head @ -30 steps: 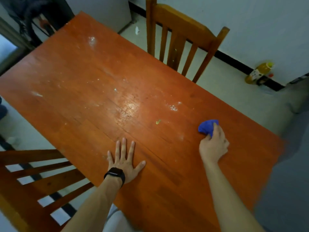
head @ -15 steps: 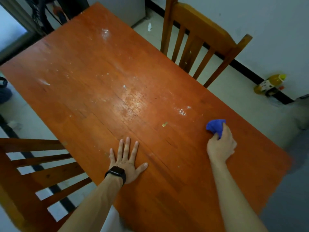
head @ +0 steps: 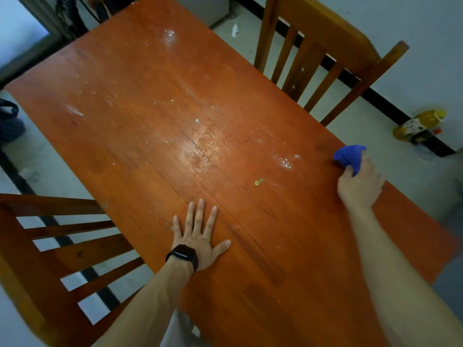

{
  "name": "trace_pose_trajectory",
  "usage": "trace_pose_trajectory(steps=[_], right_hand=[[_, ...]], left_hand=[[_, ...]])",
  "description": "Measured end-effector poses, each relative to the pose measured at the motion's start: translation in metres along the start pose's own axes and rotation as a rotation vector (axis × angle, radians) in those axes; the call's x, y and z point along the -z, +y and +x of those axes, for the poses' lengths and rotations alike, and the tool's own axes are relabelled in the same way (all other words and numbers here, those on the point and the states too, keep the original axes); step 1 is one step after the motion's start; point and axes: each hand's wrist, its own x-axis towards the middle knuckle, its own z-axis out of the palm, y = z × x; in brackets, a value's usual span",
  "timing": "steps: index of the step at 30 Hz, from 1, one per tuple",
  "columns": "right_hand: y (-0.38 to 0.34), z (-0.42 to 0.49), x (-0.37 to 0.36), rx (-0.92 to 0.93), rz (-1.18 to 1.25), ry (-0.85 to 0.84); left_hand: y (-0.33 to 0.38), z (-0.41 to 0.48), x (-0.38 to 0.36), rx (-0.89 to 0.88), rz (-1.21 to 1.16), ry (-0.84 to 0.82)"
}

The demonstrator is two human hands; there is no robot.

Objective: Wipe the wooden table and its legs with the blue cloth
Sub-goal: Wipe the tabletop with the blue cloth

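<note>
The wooden table [head: 140,101] fills the middle of the view, reddish-brown, with white specks, smears and a small yellowish crumb [head: 258,181] on its top. My right hand [head: 358,187] grips the bunched blue cloth [head: 348,157] and holds it against the table's right edge. My left hand [head: 199,235], with a black watch at the wrist, lies flat on the tabletop near the front edge, fingers spread. The table's legs are hidden under the top.
One wooden chair [head: 323,56] stands at the table's far right side, another wooden chair [head: 47,254] at the near left. A yellow bottle [head: 418,125] lies on the floor by the white wall. Dark cables and gear sit at the top left.
My right hand has slid the blue cloth rightward to the table's right edge. The view has shifted, and my left hand stays flat in place.
</note>
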Motion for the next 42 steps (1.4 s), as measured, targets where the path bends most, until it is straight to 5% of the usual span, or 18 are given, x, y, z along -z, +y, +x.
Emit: trace_pose_trajectory(steps=[4, 9, 11, 14, 20, 22, 25, 28, 33, 37, 42], right_hand=[[-0.084, -0.116, 0.010, 0.162, -0.051, 0.018], [-0.115, -0.195, 0.000, 0.579, 0.270, -0.315], [-0.117, -0.157, 0.011, 0.532, 0.391, -0.221], [-0.113, -0.081, 0.030, 0.300, 0.220, 0.019], [-0.116, -0.060, 0.028, 0.121, -0.096, -0.078], [-0.125, -0.086, 0.018, 0.170, -0.031, -0.090], [-0.134, -0.125, -0.001, 0.504, 0.148, -0.367], [-0.154, -0.130, 0.006, 0.447, 0.174, -0.641], [-0.177, -0.070, 0.022, 0.312, 0.272, -0.356], [-0.167, -0.053, 0.001, 0.294, -0.021, -0.157], [-0.150, -0.146, -0.023, 0.546, 0.099, -0.429]], left_hand=[[-0.001, -0.001, 0.000, -0.017, -0.011, 0.011], [-0.002, 0.000, -0.002, -0.034, -0.047, 0.058], [-0.005, 0.001, -0.003, -0.041, -0.037, 0.081], [-0.007, 0.001, -0.013, -0.073, -0.070, 0.179], [-0.012, 0.006, -0.025, -0.113, -0.091, 0.331], [-0.013, 0.006, -0.030, -0.115, -0.088, 0.423], [-0.011, 0.008, -0.039, -0.113, -0.085, 0.496], [-0.010, 0.011, -0.039, -0.104, -0.084, 0.544], [-0.011, 0.009, -0.037, -0.102, -0.109, 0.546], [-0.014, 0.011, -0.036, -0.090, -0.123, 0.546], [-0.015, 0.013, -0.036, -0.090, -0.123, 0.566]])
